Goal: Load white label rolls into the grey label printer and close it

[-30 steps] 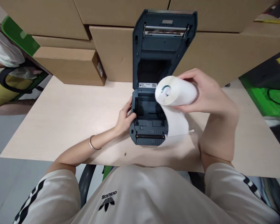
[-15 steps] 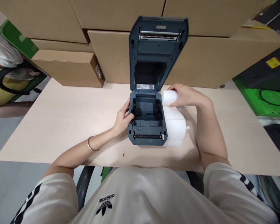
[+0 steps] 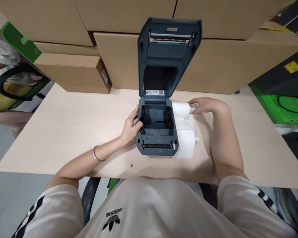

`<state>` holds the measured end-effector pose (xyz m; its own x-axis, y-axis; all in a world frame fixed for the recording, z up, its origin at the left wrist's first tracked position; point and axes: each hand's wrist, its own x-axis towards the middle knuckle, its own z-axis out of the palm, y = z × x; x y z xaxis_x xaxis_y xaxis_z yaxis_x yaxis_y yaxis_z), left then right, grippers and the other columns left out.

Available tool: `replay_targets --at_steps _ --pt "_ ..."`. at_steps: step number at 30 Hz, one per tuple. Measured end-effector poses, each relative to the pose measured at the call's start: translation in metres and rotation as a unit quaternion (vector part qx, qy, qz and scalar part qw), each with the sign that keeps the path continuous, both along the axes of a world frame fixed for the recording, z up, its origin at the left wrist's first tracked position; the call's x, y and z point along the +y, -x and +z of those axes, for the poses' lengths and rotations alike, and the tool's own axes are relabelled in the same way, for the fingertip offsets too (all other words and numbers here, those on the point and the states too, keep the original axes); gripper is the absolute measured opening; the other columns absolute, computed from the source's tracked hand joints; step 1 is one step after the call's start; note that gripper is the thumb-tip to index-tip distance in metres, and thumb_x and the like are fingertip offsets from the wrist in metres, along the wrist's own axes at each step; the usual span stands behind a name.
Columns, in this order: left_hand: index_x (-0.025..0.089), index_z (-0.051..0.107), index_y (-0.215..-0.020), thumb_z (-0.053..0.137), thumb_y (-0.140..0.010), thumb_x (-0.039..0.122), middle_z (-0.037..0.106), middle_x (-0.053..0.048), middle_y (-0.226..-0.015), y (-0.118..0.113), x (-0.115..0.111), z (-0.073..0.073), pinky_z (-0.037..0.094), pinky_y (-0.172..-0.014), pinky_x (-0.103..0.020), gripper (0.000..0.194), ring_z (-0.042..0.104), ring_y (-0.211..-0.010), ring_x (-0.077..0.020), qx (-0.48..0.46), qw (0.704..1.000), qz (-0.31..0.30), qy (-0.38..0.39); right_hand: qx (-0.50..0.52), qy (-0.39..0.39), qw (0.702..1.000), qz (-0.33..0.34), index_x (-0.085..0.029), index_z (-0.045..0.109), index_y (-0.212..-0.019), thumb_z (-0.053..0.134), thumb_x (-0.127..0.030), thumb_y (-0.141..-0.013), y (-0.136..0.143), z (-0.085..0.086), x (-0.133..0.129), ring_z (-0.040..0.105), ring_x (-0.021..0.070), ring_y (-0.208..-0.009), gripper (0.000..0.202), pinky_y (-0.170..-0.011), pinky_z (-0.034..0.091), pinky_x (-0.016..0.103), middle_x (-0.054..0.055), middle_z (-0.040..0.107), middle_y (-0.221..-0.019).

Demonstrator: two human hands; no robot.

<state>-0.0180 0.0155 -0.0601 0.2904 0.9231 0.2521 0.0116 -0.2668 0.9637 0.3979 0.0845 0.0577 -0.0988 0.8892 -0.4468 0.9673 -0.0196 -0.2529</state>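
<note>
A dark blue-grey label printer (image 3: 157, 140) stands on the table with its lid (image 3: 167, 54) raised. Its inner bay shows no roll. My left hand (image 3: 131, 127) grips the printer's left side, thumb over the rim and fingers mostly hidden behind it. To the right of the printer lies a white paper roll (image 3: 180, 109), part of it hidden by the body. A loose white strip (image 3: 186, 140) runs from it toward me. My right hand (image 3: 201, 105) has its fingertips closed around the roll's right end, with a small white piece between them.
Large cardboard boxes (image 3: 121, 59) line the back of the table (image 3: 89, 122). A smaller box (image 3: 69, 74) stands at the back left. Another person's arm (image 3: 12, 118) shows at the far left. A green crate (image 3: 285, 102) is at the right.
My right hand has slid from around the roll to its right end. The roll has shifted slightly toward me, and the paper strip lies flatter. My left hand stays on the printer.
</note>
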Motion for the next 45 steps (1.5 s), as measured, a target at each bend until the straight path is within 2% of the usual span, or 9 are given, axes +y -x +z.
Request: replay_targets --at_steps 5,11,16,19,21,26,32,40,45 --pt "0.026 0.046 -0.181 0.072 -0.09 0.026 0.044 -0.01 -0.19 0.0 -0.001 0.001 0.041 -0.147 -0.059 0.095 0.045 -0.177 -0.0385 0.008 1.0 0.002 -0.002 -0.012 0.004 1.0 -0.011 -0.022 0.087 -0.115 0.082 -0.039 -0.07 0.01 -0.002 0.005 0.083 0.0381 -0.115 0.049 -0.1 0.067 0.044 0.012 0.088 -0.122" --pt "0.031 0.044 -0.181 0.072 -0.094 0.028 0.043 -0.006 -0.192 -0.001 -0.002 0.0 0.038 -0.148 -0.059 0.092 0.043 -0.178 -0.0378 0.003 1.0 -0.01 -0.024 -0.017 0.01 1.0 -0.005 -0.026 0.089 -0.12 0.076 -0.061 -0.084 -0.013 0.07 -0.052 0.082 0.0415 -0.116 0.052 -0.102 0.065 0.051 0.012 0.088 -0.128" --pt "0.03 0.045 -0.181 0.075 -0.096 0.034 0.046 -0.009 -0.19 -0.001 -0.002 0.0 0.037 -0.148 -0.061 0.091 0.047 -0.176 -0.0385 0.004 0.999 -0.008 -0.031 0.157 0.065 0.962 0.214 -0.032 0.091 -0.119 0.079 -0.062 -0.088 -0.001 0.11 -0.086 0.084 0.0312 -0.105 0.046 -0.093 0.068 0.042 0.008 0.089 -0.12" --pt "0.031 0.047 -0.18 0.077 -0.096 0.036 0.047 -0.008 -0.189 -0.001 -0.003 0.001 0.035 -0.15 -0.06 0.089 0.044 -0.177 -0.0385 0.007 1.0 -0.001 -0.022 0.288 0.051 0.905 0.308 -0.032 0.089 -0.116 0.084 -0.054 -0.091 0.038 0.101 -0.082 0.084 0.0247 -0.095 0.034 -0.086 0.066 0.036 0.004 0.089 -0.11" --pt "0.032 0.047 -0.18 0.077 -0.096 0.036 0.047 -0.007 -0.189 -0.002 -0.004 0.003 0.035 -0.15 -0.06 0.088 0.043 -0.178 -0.0387 0.009 1.0 0.0 -0.014 0.315 -0.04 0.904 0.286 -0.031 0.087 -0.124 0.083 -0.055 -0.094 0.072 0.084 -0.076 0.084 0.0262 -0.103 0.039 -0.092 0.065 0.038 0.005 0.089 -0.12" --pt "0.032 0.047 -0.18 0.075 -0.092 0.029 0.049 -0.005 -0.188 -0.003 -0.006 0.008 0.042 -0.146 -0.059 0.092 0.047 -0.175 -0.039 0.012 1.0 0.001 0.003 0.139 -0.263 0.924 0.239 -0.023 0.084 -0.133 0.066 -0.039 -0.106 0.143 0.029 -0.066 0.077 0.0366 -0.124 0.037 -0.132 0.041 0.064 0.013 0.087 -0.124" --pt "0.03 0.048 -0.179 0.074 -0.091 0.031 0.05 -0.006 -0.188 -0.004 -0.008 0.012 0.043 -0.145 -0.059 0.092 0.053 -0.171 -0.039 0.016 1.0 0.009 0.006 0.101 -0.294 0.916 0.253 -0.026 0.084 -0.134 0.065 -0.018 -0.099 0.165 -0.006 -0.056 0.07 0.0381 -0.13 0.041 -0.134 0.037 0.07 0.013 0.085 -0.134" --pt "0.027 0.047 -0.179 0.075 -0.095 0.032 0.048 -0.009 -0.188 -0.004 -0.007 0.011 0.039 -0.147 -0.059 0.089 0.047 -0.176 -0.0385 0.017 1.0 0.009 -0.003 0.23 -0.188 0.909 0.294 -0.023 0.085 -0.13 0.038 -0.032 -0.117 0.147 0.03 -0.072 0.081 0.0277 -0.121 0.05 -0.108 0.062 0.042 0.009 0.087 -0.132" --pt "0.03 0.046 -0.18 0.072 -0.091 0.026 0.045 -0.006 -0.19 -0.003 -0.007 0.011 0.038 -0.148 -0.059 0.093 0.045 -0.177 -0.0382 0.019 1.0 -0.001 -0.002 0.286 -0.147 0.887 0.332 -0.027 0.085 -0.135 0.071 -0.043 -0.107 0.14 0.05 -0.102 0.086 0.0269 -0.116 0.036 -0.099 0.066 0.037 0.004 0.089 -0.131"
